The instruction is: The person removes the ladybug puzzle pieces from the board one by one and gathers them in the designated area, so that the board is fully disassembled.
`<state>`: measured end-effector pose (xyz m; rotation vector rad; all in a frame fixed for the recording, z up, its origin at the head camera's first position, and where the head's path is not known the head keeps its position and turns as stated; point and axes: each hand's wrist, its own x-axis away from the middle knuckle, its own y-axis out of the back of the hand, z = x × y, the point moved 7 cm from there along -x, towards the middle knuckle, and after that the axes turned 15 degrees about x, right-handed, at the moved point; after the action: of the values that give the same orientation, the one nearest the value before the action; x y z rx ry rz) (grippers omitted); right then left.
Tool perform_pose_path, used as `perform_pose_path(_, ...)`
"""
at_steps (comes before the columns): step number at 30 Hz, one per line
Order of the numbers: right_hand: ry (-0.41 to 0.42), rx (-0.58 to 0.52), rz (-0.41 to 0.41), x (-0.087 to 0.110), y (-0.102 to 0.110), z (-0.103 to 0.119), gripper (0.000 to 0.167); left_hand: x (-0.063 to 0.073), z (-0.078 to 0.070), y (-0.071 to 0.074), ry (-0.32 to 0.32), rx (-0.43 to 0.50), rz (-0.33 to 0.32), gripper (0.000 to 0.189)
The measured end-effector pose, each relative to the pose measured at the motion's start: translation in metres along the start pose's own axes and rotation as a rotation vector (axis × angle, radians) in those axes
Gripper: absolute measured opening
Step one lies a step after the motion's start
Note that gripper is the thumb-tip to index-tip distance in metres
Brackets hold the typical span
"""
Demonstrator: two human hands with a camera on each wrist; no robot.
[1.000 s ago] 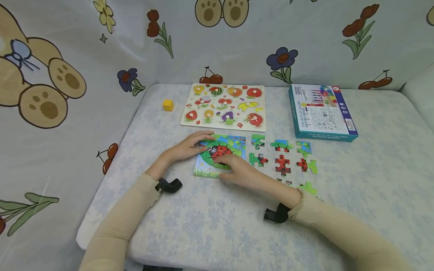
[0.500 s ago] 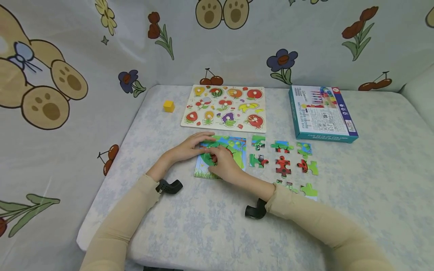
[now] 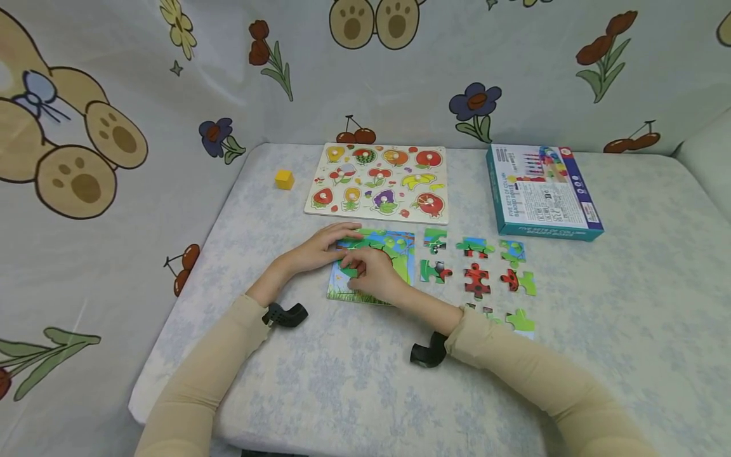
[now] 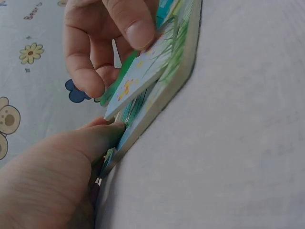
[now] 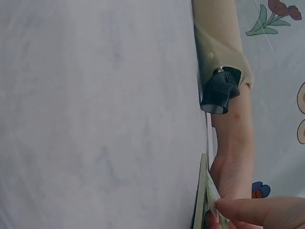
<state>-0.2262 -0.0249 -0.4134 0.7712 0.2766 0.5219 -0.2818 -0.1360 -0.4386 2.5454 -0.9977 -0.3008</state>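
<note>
A ladybug jigsaw in its tray (image 3: pixel 407 257) lies before me, partly covered by both hands. My left hand (image 3: pixel 311 252) rests at its left side, fingers stretched over the upper left corner; the left wrist view has the thumb by the tray's edge. With thumb and fingers, my right hand (image 3: pixel 377 276) pinches a puzzle piece (image 4: pixel 138 76) showing pale blue, grass and green. That piece tilts up from the tray, its lower part still close to it. Several loose ladybug puzzle pieces (image 3: pixel 476 280) lie in rows to the right; my right forearm partly hides the nearest row.
Behind the jigsaw lies a wooden fruit peg puzzle (image 3: pixel 365 184). A teal and white box (image 3: pixel 548 197) stands at the back right, and a yellow cube (image 3: pixel 284 179) at the back left. The tabletop (image 3: pixel 342 381) has a pale patterned cloth.
My right hand has moved left across the jigsaw, from the ladybug's middle to the left part, and now lifts a piece at an angle. My left hand has stayed in place.
</note>
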Motion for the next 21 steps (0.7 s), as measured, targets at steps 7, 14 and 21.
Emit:
perform_pose_path(7,-0.128,-0.152,0.004,0.017,0.019,-0.019,0.019,-0.003,0.001,-0.003,0.024,0.014,0.006,0.038)
perform_pose_path(14,-0.286,-0.258,0.004,0.070,0.058,-0.059,0.024,-0.004,0.002,-0.005,0.043,0.018,0.011,0.038)
perform_pose_path(21,-0.240,-0.085,-0.034,0.112,0.077,-0.076,0.020,-0.001,0.003,-0.003,0.065,0.028,0.008,0.038)
